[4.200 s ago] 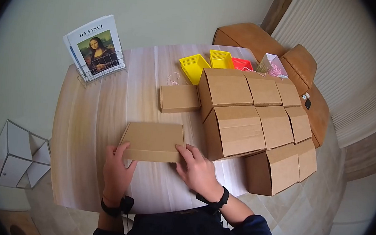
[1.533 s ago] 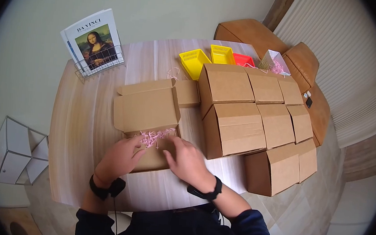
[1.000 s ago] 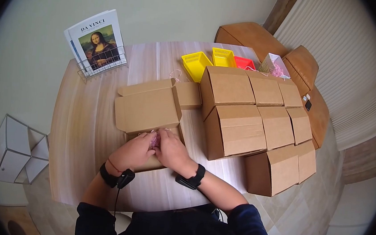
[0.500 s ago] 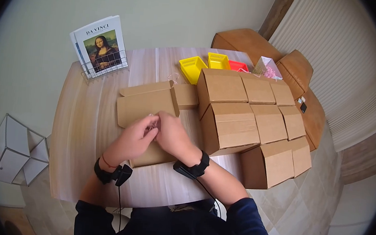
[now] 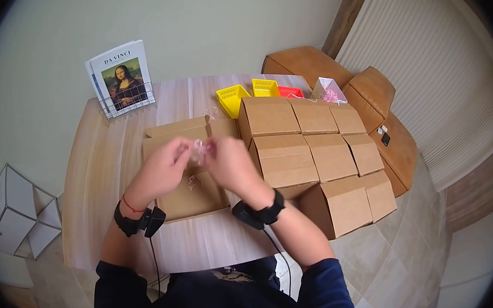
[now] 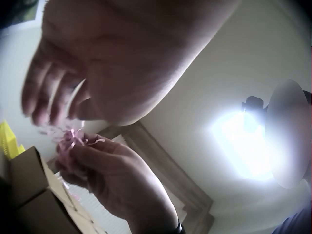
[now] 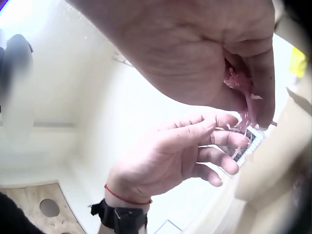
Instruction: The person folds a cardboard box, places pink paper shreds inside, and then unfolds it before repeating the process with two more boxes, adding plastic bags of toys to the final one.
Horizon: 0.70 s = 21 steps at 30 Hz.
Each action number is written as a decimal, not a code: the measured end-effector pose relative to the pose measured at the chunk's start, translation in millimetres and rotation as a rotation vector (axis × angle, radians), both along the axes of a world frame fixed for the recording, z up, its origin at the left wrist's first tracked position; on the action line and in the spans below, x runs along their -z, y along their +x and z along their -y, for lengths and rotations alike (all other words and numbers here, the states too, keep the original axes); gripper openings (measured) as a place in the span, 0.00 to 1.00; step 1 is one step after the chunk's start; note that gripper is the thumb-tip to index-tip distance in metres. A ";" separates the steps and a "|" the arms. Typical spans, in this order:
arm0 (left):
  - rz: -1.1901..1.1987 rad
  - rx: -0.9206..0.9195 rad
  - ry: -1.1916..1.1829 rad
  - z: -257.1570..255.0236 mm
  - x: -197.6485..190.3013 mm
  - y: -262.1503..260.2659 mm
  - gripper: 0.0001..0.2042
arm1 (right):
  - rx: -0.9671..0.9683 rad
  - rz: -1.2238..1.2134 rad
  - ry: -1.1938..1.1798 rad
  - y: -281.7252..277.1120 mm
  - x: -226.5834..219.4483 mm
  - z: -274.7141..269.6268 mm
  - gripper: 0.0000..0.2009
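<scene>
Both hands are raised over an open cardboard mailer box (image 5: 195, 203), whose lid (image 5: 177, 129) leans back behind it. In the right wrist view, my right hand (image 7: 209, 53) grips a small bundle of pink shredded paper (image 7: 239, 80) between thumb and fingers. My left hand (image 5: 162, 169) faces it, thumb and fingertips at the strands that trail from the bundle, its other fingers spread. The left wrist view shows the right hand's grip from below, strands sticking out. A few loose strands (image 5: 195, 181) lie in the box.
Stacked cardboard boxes (image 5: 317, 154) stand to the right, a smaller closed box (image 5: 223, 128) behind the lid. Farther back are yellow baskets (image 5: 232, 98), a red basket (image 5: 290, 91) and a white container (image 5: 330, 91) of pink shreds. A wire rack (image 5: 126, 103) holds books at the back left.
The closed box was opened. Both hands reached into it, gathered the pink shredded paper and lifted it; they now draw slightly apart with strands between them.
</scene>
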<state>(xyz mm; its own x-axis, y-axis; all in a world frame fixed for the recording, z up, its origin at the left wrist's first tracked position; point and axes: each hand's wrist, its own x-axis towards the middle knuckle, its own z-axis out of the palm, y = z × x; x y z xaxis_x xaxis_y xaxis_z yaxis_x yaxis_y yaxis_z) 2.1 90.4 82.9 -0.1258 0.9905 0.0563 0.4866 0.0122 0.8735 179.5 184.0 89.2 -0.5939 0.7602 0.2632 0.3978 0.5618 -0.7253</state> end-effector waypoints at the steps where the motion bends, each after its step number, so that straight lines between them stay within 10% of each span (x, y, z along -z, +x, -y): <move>1: -0.006 0.010 -0.114 -0.5 18.2 -6.7 0.13 | -0.022 0.029 -0.037 -3.4 21.3 1.3 0.11; 6: -0.088 0.012 -0.412 2.4 115.6 -39.0 0.16 | -0.015 0.170 -0.207 -33.9 120.8 -0.2 0.13; 15: -0.030 0.061 -0.512 -9.1 137.0 -37.0 0.22 | -0.103 0.366 -0.466 -52.8 141.0 -17.4 0.16; 21: 0.270 0.269 -0.394 -27.3 121.3 -22.5 0.21 | -0.174 0.053 -0.799 -64.4 155.0 -15.6 0.13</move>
<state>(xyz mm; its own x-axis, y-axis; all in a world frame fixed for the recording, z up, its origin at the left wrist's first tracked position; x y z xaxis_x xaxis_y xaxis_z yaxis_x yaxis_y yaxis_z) -20.4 117.8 -38.4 0.1761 0.9293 -0.3246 0.2769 0.2697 0.9223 115.2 199.7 -65.8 -0.7174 0.6020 -0.3506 0.3971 -0.0601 -0.9158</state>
